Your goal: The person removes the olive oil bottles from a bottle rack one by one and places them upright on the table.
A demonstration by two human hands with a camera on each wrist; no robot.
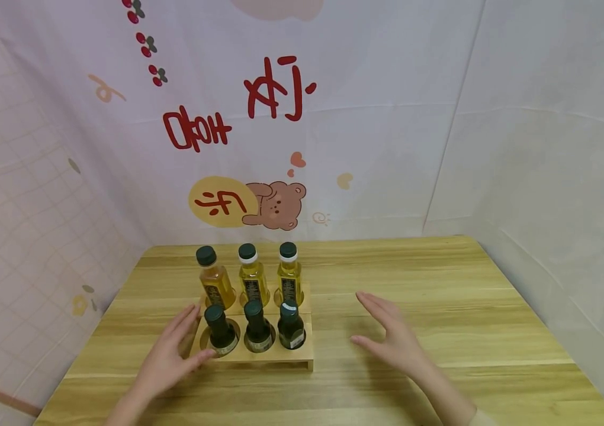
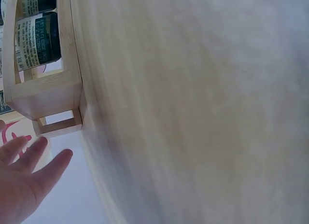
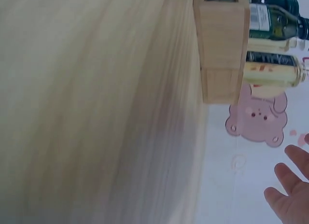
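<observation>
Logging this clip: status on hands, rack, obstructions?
Left hand at left of wooden rack, contact unclear. Right hand empty, right of rack. Six bottles in rack. Nothing seen between right hand and rack.

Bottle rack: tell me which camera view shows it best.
Head view: it shows the rack nearly whole, both tiers and six bottles. The left wrist view catches one end and part of its front; the right wrist, mainly its other end.

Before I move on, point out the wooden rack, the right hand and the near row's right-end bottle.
Wooden rack [image 1: 283, 355], head view: front edge of the lower tier.
Right hand [image 1: 399, 343], head view: middle of the hand.
Right-end bottle [image 1: 289, 325], head view: dark body.
</observation>
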